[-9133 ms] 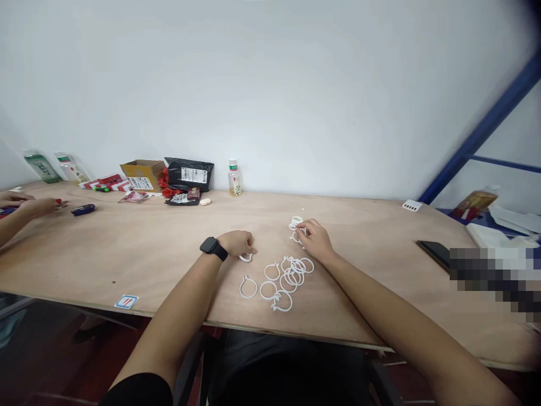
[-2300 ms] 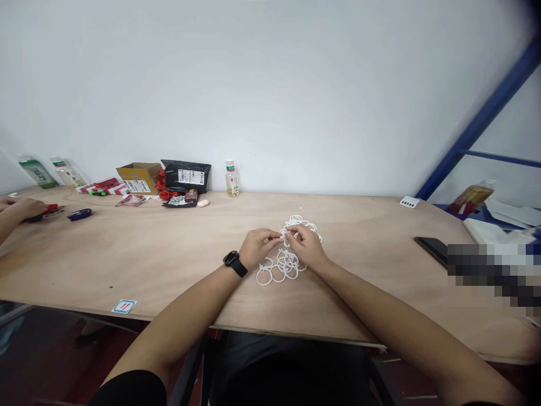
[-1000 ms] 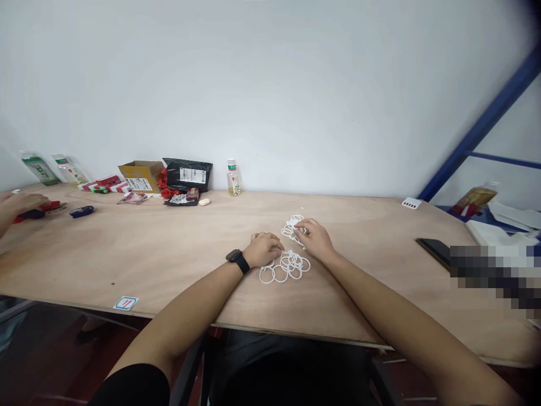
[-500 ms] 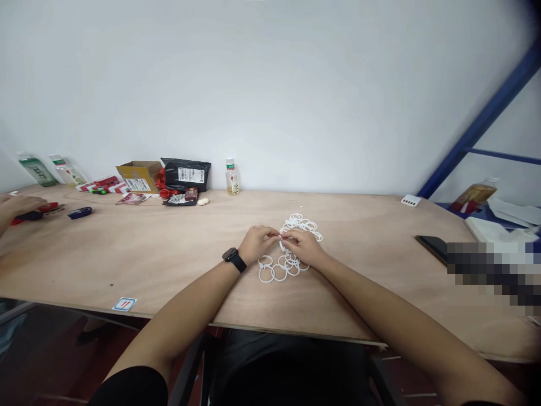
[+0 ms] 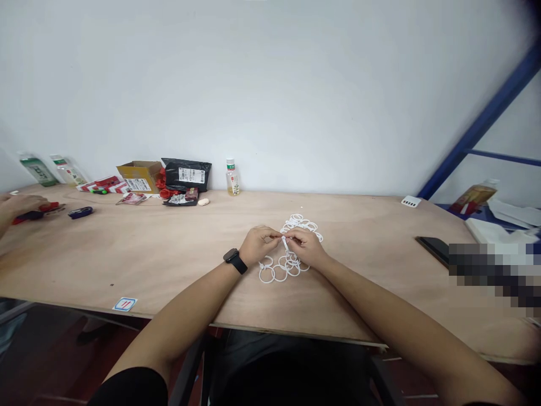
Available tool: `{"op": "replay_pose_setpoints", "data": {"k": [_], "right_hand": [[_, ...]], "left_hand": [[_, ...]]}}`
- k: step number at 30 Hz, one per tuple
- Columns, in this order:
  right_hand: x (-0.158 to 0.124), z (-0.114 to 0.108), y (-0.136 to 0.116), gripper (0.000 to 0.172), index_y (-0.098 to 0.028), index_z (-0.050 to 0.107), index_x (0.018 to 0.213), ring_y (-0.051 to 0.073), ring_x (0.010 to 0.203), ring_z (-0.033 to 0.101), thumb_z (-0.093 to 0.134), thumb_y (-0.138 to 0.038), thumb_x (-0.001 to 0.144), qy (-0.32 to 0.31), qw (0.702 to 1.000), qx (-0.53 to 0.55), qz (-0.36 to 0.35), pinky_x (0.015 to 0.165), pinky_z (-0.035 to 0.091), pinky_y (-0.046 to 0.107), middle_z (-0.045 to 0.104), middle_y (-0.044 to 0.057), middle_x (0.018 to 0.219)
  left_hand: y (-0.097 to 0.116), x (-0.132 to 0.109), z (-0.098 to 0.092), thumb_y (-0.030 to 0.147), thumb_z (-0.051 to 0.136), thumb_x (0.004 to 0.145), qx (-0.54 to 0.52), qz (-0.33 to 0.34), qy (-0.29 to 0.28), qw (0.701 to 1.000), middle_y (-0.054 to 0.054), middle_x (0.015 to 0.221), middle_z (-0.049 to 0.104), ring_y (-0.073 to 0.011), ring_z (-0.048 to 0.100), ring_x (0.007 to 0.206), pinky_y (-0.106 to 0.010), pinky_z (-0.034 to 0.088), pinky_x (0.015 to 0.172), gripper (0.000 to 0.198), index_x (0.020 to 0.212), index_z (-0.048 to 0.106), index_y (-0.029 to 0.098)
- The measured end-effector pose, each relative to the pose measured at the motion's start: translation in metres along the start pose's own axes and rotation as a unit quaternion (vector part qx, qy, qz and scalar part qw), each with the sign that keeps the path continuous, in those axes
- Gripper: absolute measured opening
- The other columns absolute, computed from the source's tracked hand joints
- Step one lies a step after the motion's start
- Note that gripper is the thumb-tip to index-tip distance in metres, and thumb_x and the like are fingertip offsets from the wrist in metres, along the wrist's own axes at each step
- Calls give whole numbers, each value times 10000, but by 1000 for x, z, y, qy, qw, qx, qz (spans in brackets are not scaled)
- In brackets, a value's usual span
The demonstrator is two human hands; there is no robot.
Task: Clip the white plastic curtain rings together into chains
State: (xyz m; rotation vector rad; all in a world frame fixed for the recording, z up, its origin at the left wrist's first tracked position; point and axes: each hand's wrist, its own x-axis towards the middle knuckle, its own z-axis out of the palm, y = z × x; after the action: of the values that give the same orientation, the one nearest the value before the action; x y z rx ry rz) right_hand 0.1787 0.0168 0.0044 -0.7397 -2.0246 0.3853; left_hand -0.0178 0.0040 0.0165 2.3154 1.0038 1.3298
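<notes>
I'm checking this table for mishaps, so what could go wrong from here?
The ring held by the left hand and right hand might slip and drop onto the near rings. Those overlap, so lifting one could drag others along. The far rings lie just beyond the right hand, which might nudge them.

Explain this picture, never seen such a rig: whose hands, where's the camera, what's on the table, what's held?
No machine here: these are a person's own bare hands, seen from a camera worn on the head, looking forward and down. The left hand, the one with the black watch, meets the right hand; together they appear to pinch a white ring. More rings lie on the table in a nearer pile and a farther pile. Toward the back are a cardboard box, a black bag and a bottle. At far left, another person's hand shows.
</notes>
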Motion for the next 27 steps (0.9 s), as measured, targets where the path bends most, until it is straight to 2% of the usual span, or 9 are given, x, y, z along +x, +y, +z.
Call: {"op": "replay_pose_setpoints", "data": {"k": [6, 9, 14, 21, 25, 27], "right_hand": [[1, -1, -2, 142, -225, 723, 911, 165, 708, 638, 603, -297, 887, 12, 1000, -17, -18, 642, 497, 302, 712, 50, 831], [0, 1, -2, 158, -231, 727, 905, 176, 743, 652, 594, -315, 897, 21, 999, -35, -18, 663, 505, 307, 722, 54, 851], [-2, 1, -4, 185, -243, 728, 913, 191, 766, 661, 565, -332, 912, 19, 998, -60, -8, 703, 519, 332, 731, 54, 856], [-3, 4, -8, 178, -227, 720, 872, 181, 708, 651, 560, -299, 903, 28, 996, -86, -7, 679, 509, 316, 728, 49, 795], [-1, 2, -3, 183, -231, 717, 906, 183, 723, 661, 553, -313, 909, 49, 994, -101, -1, 685, 514, 310, 733, 45, 817], [0, -3, 3, 198, -232, 713, 931, 193, 769, 672, 535, -317, 920, 60, 990, -128, -9, 720, 515, 317, 737, 49, 849]], "left_hand": [[-2, -1, 2, 216, 698, 792, -1, -29, 16, 999, -34, 831, 754, -148, 688, 765, -265, 524, 753, 93, 863, 755, 201], [-2, 0, 2, 240, 672, 820, -4, -45, 3, 999, -29, 826, 755, -144, 687, 750, -256, 521, 731, 99, 854, 759, 207], [2, 0, 1, 262, 640, 842, 42, -22, -6, 999, -21, 775, 750, -145, 671, 712, -287, 498, 768, 133, 786, 743, 201], [4, 0, 4, 253, 636, 836, 70, -28, -1, 997, -6, 713, 733, -144, 661, 687, -298, 478, 787, 147, 724, 711, 193], [1, 1, 6, 291, 609, 868, 65, -34, 2, 997, -20, 799, 744, -157, 666, 756, -299, 481, 801, 156, 818, 724, 198], [0, 1, 6, 302, 598, 879, 66, -31, -17, 997, -26, 891, 746, -167, 667, 835, -308, 479, 840, 162, 900, 726, 205]]}}
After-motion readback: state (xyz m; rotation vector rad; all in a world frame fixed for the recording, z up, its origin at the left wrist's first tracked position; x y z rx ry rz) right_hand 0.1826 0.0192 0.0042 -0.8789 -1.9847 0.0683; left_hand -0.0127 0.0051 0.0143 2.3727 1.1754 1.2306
